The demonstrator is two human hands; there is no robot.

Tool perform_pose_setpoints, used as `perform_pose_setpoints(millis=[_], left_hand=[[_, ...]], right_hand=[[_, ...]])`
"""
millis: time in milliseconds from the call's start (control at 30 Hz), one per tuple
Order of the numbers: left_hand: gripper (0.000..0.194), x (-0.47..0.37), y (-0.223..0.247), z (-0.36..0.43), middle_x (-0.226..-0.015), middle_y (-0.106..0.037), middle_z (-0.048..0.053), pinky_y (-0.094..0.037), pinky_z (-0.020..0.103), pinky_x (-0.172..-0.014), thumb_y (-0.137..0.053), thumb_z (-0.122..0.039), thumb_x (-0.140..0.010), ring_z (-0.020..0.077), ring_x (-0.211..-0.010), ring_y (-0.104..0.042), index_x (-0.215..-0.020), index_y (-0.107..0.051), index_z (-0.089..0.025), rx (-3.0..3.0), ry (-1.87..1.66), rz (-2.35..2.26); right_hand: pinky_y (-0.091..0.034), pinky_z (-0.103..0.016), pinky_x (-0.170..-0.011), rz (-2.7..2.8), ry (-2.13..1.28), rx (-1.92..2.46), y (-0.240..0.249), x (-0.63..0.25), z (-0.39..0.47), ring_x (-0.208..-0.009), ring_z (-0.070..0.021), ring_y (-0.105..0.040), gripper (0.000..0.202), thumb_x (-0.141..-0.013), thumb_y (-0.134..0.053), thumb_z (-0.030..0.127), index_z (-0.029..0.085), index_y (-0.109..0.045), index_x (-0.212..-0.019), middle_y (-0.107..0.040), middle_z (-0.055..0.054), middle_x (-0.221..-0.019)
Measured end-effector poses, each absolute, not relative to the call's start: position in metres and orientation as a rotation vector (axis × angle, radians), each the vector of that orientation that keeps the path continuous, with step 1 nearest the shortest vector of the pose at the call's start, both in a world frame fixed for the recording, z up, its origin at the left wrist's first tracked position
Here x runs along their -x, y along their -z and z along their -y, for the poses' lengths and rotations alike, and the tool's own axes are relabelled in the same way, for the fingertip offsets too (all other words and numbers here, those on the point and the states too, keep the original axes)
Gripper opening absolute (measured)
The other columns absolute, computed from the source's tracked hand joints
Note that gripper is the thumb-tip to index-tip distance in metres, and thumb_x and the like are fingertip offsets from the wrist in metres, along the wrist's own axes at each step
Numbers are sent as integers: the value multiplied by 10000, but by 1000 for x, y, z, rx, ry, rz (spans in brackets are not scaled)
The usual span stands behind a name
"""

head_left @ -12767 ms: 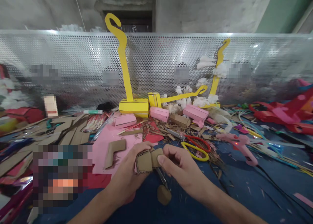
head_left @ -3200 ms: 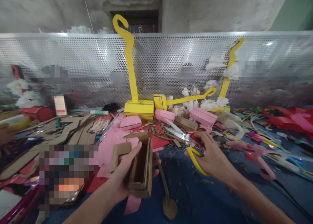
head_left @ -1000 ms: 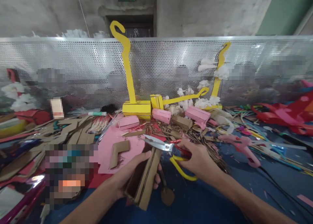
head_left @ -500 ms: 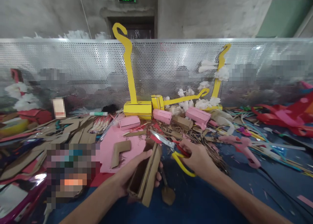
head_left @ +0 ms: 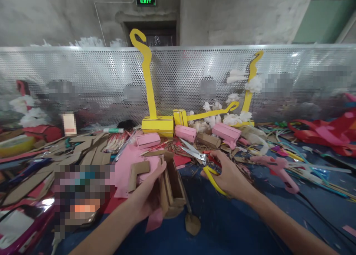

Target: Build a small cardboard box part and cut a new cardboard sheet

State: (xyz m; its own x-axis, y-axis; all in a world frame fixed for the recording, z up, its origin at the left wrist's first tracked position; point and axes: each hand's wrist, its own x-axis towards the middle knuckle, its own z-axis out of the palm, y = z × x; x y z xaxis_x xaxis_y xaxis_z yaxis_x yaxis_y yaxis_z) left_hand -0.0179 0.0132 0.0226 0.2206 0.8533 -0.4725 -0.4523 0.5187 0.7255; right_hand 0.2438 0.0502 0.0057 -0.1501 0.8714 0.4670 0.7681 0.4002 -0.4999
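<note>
My left hand is wrapped round a long cardboard box, its open hollow facing up and to the right. In my right hand are scissors with red and yellow handles, their blades parted and pointing up and left beyond the box. Pink paper hangs below my left hand. Just right of the box lies a spoon-shaped cardboard piece. An L-shaped cardboard piece rests on the pink sheet to the left.
Yellow hooked pieces and pink boxes stand along the back, before a perforated metal panel. A pink glue gun with its cord lies at the right. Cardboard strips cover the left side.
The cardboard box has turned in my left hand, so its hollow now faces right. My right hand and the scissors have moved slightly right, away from the box.
</note>
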Motion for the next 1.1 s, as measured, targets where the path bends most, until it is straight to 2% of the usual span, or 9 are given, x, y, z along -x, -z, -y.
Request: perform_pose_setpoints(millis=[100, 167, 467, 633, 833, 1100], left_hand=[[499, 19, -25, -13, -782, -765, 115, -565, 262, -548, -664, -615, -812, 185, -591, -705, -944, -678, -134, -577, -918, -1053], [515, 20, -26, -12, -766, -765, 117, -535, 241, -496, -626, -625, -835, 171, -545, -687, -971, -673, -131, -660, -898, -1052], [407, 22, -25, -12, -720, -763, 108, -513, 232, -538, -649, -505, -871, 162, -576, -669, -1077, -615, -156, -996, -845, -1039], [410, 23, -21, -16, -706, -755, 109, -530, 268, -584, -682, -513, -838, 196, -620, -693, -1024, -615, -154, -1037, -844, -1024], [396, 23, -22, -14, -696, -753, 104, -537, 286, -599, -706, -511, -811, 215, -622, -704, -993, -628, -169, -1020, -842, -1024], [345, 22, -19, -16, -673, -732, 68, -537, 298, -588, -690, -492, -817, 209, -599, -693, -960, -611, -188, -1058, -844, -1025]], right_hand=[[-474, -380, -862, 1992, -162, 1358, -9, -243, -48, -1017, -281, -619, 549, -730, -782, 454, 205, -559, -1166, -649, -106, -1135], [-472, -379, -878, 2022, -163, 1336, -11, -244, -47, -1035, -280, -615, 535, -722, -795, 449, 214, -576, -1149, -651, -95, -1138], [-479, -363, -895, 2085, -202, 1252, -13, -244, -44, -1062, -260, -617, 418, -729, -792, 360, 232, -601, -1077, -661, -70, -1160], [-485, -326, -808, 2112, -241, 1267, -13, -244, -43, -945, -242, -665, 393, -749, -772, 371, 233, -620, -1084, -710, -55, -1076], [-389, -257, -587, 2129, -225, 1334, -11, -245, -44, -655, -175, -589, 331, -731, -779, 400, 231, -635, -976, -669, 23, -738], [-333, -241, -553, 2181, -190, 1318, -16, -247, -42, -590, -141, -518, 241, -736, -750, 318, 212, -668, -936, -625, 39, -664]])
